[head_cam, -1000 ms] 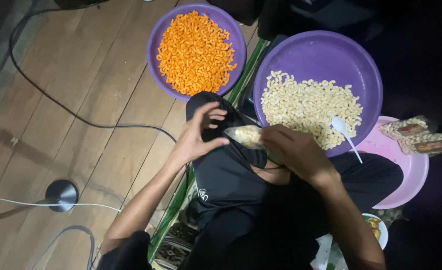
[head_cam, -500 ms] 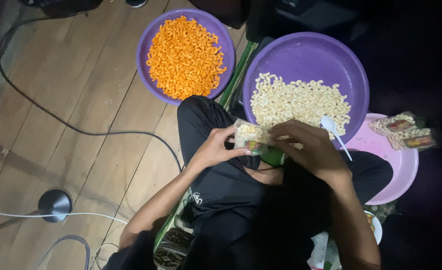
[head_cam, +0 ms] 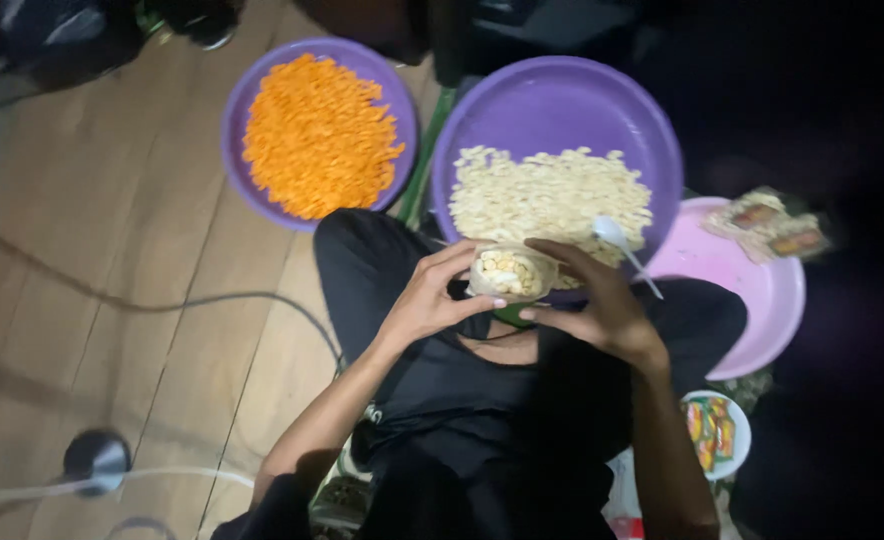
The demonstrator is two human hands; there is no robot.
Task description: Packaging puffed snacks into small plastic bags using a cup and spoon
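Observation:
Both hands hold a small clear plastic bag (head_cam: pixel 508 272) partly filled with pale snack pieces, just above my lap. My left hand (head_cam: pixel 430 298) grips its left side with the fingers curled over the top. My right hand (head_cam: pixel 590 300) pinches its right side. Directly behind the bag sits a purple basin (head_cam: pixel 560 100) holding pale snack pieces (head_cam: pixel 550 195), with a white plastic spoon (head_cam: pixel 622 245) lying at its near right rim. A second purple basin (head_cam: pixel 245 105) to the left is heaped with orange snack pieces (head_cam: pixel 317 135).
A pink basin (head_cam: pixel 752 290) at the right carries some small packets (head_cam: pixel 774 226) on its far rim. A small white bowl (head_cam: pixel 719 432) with colourful packets sits by my right knee. A black cable (head_cam: pixel 162 300) crosses the wooden floor, and a round black object (head_cam: pixel 97 455) lies at the lower left.
The bag has been turned upright between both hands, its open top now facing up. The view has shifted, so the basins sit lower and more to the right in the frame.

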